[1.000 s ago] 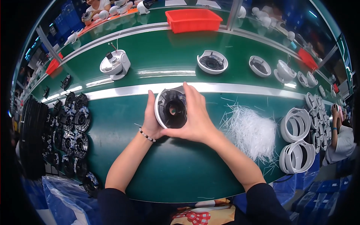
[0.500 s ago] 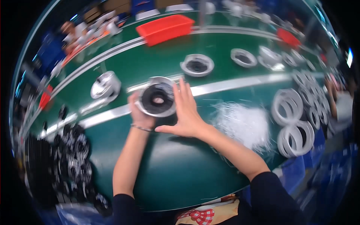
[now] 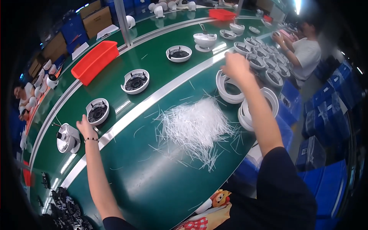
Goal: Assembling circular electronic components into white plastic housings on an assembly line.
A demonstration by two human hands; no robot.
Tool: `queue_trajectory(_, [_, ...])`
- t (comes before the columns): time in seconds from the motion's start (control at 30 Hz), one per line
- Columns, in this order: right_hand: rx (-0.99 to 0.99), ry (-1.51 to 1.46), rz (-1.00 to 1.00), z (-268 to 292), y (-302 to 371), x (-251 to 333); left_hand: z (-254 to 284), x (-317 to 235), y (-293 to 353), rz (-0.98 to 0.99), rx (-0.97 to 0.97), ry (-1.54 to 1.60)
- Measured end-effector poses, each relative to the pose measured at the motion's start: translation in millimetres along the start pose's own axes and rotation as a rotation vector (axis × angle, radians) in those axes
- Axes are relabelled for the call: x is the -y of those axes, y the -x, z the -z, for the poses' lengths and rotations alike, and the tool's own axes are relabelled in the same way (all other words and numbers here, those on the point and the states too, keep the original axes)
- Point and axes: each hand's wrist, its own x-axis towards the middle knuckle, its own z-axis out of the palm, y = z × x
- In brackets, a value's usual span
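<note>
My left hand (image 3: 87, 130) is at the near edge of a white round housing (image 3: 107, 113) with a black insert, on the green belt. Its fingers are apart, and no grip on the rim shows. Over at the right, my right hand (image 3: 237, 66) has curled fingers; what they hold, if anything, is hidden. It hangs above stacked white rings (image 3: 221, 89), near another white housing (image 3: 237, 52) with a black insert. Left of my left hand sits a white rounded unit (image 3: 71, 140) with a cable sticking up.
A heap of thin clear strips (image 3: 197, 124) covers the middle of the table. More housings (image 3: 177, 59) and a red bin (image 3: 92, 63) lie beyond. Black parts (image 3: 67, 207) are piled at the lower left. A co-worker (image 3: 306, 51) sits at the right, by several housings (image 3: 275, 78).
The housing my hands held together now rests on the belt by my left hand. My hands have moved apart, the right one far to the right. The view has turned right.
</note>
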Motion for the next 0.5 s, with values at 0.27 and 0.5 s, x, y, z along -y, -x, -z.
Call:
queue_trajectory(0.27, [-0.016, 0.123, 0.007, -3.5, -7.9, -42.1, 44.6, -65.7, 35.4, -0.445, 0.119, -0.047])
queue_trajectory(0.5, [-0.351, -0.078, 0.348, 57.5, 16.8, 45.7, 87.1, -114.5, 67.7, -0.656, 0.177, -0.117])
